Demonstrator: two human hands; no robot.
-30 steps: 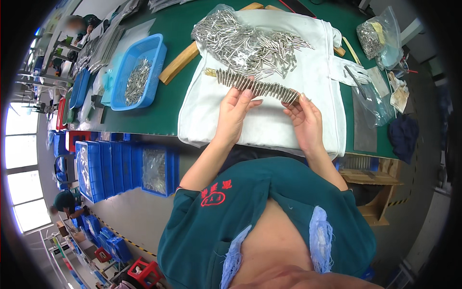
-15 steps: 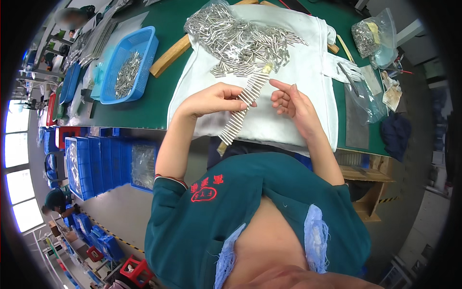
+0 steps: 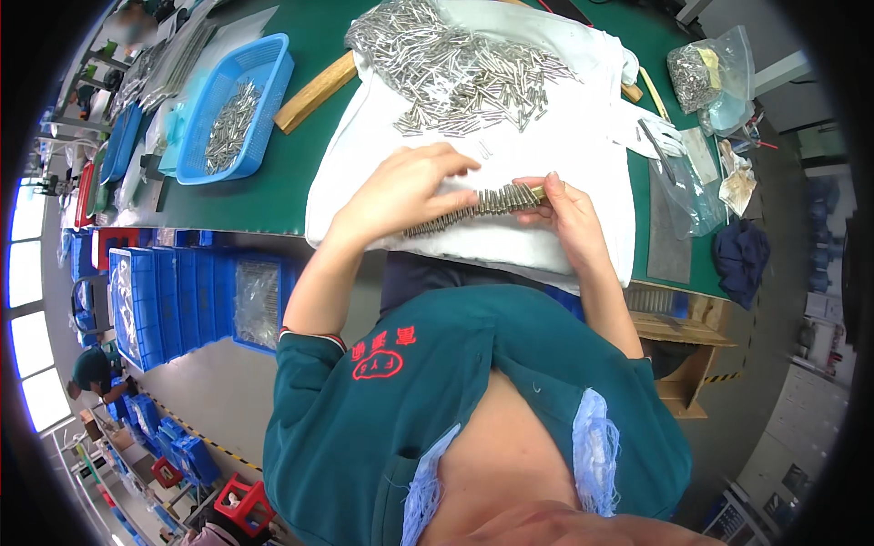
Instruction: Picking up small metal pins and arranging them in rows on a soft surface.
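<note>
A strip of metal pins (image 3: 492, 202), the pins set side by side along a yellowish band, lies almost level above the white cloth. My right hand (image 3: 569, 214) pinches its right end between thumb and fingers. Over its left part is my left hand (image 3: 401, 189), thumb and fingers apart; whether the thumb touches the pins I cannot tell. Part of the strip is hidden beneath that hand. A few loose pins (image 3: 485, 149) rest on the cloth just beyond my left fingertips. Farther back, a large heap of pins (image 3: 473, 77) spills from a clear plastic bag.
The white cloth (image 3: 350, 173) covers the middle of the green table (image 3: 246, 207). At left are a blue basket (image 3: 278, 91) with pins and a wooden bar (image 3: 316, 94). A white glove (image 3: 651, 127) and a bag of pins (image 3: 696, 77) lie at right. Blue crates (image 3: 173, 305) stand lower left.
The strip has swung from a steep slant to nearly level. My left hand has let go of it, and my right hand now grips its end. Loose pins now show on the cloth.
</note>
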